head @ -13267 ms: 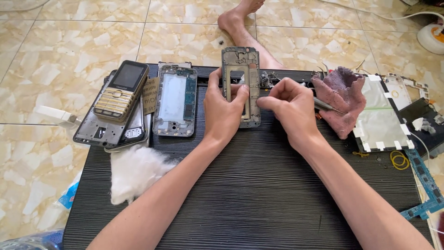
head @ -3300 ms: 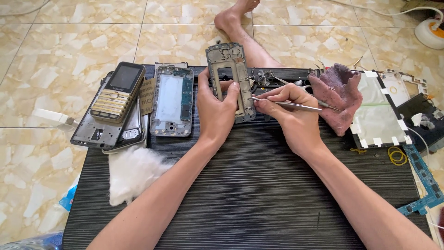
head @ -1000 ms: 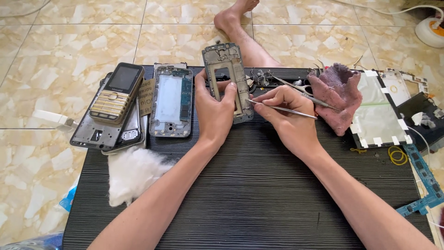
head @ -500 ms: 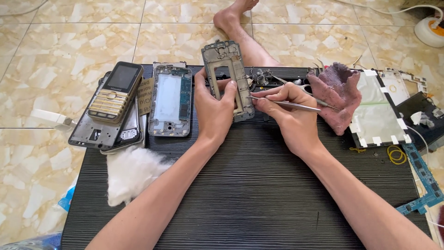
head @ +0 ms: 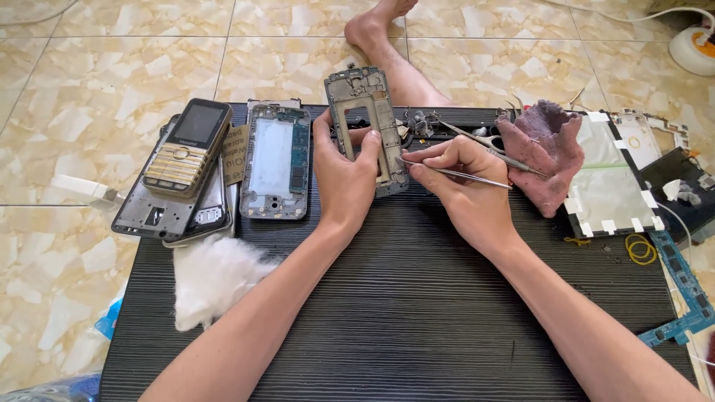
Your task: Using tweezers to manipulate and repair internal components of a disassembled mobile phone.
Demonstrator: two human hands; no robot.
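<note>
Left hand grips a grey metal phone mid-frame with a long rectangular cut-out, thumb on its near long edge, fingers wrapped round the other side; the frame is tilted up off the black ribbed table top, near the table's far edge. Right hand pinches slim silver metal tweezers between thumb and forefinger, other fingers curled in; tips touch the frame's lower right edge, just beside the left fingertips.

Relative to the held frame: just left, a second phone frame with a pale centre and blue-green circuit strip lies flat on the table. Further left, a gold-and-black keypad phone rests on a stack of grey phone housings. Below-left, a wad of white cotton. Just right, a cluster of small metal parts and another tweezer-like tool, then a crumpled mauve-pink cloth. Far right, a black-edged panel with pale film and white tape tabs, a yellow rubber band, a blue circuit strip. Beyond it, a bare foot on beige marbled floor tiles.
</note>
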